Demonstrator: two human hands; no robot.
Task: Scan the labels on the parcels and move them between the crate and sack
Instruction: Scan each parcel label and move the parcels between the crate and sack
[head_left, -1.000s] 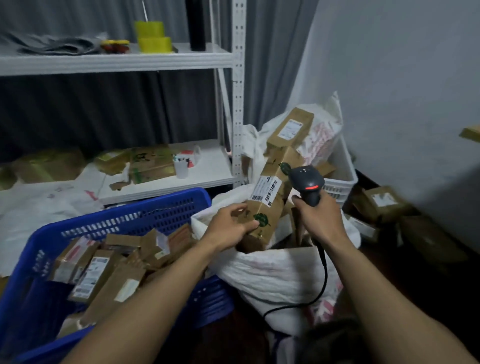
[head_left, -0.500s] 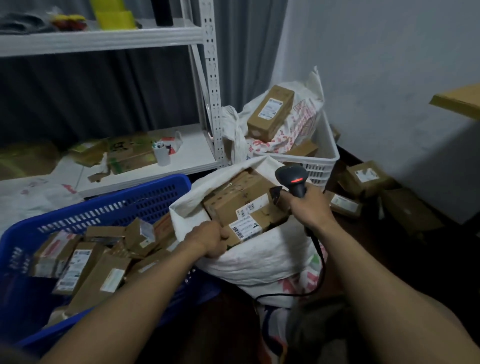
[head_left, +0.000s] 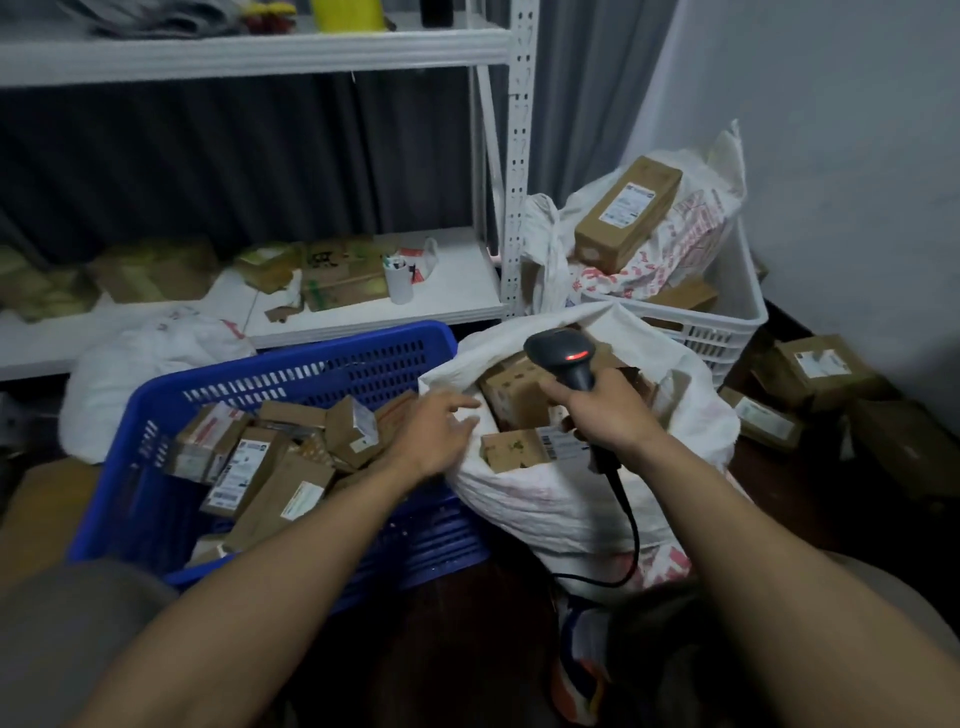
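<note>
A blue crate (head_left: 291, 374) at the left holds several brown cardboard parcels (head_left: 260, 467) with white labels. To its right stands an open white sack (head_left: 561, 499) with more parcels inside; one labelled parcel (head_left: 519, 449) lies at the top near the front. My right hand (head_left: 608, 415) grips a black barcode scanner (head_left: 563, 356) over the sack's mouth, its red light lit. My left hand (head_left: 434, 434) hovers with loose fingers at the sack's left rim, holding nothing.
A white shelf unit (head_left: 363, 291) behind carries flattened cardboard and a white cup (head_left: 399, 280). A white basket (head_left: 727, 327) at the back right holds a bagged heap and a long parcel (head_left: 626, 208). Loose parcels (head_left: 815, 369) lie on the dark floor at the right.
My left hand lowered the tall parcel into the sack and let go of it; it now hangs free at the rim. The scanner stayed above the sack.
</note>
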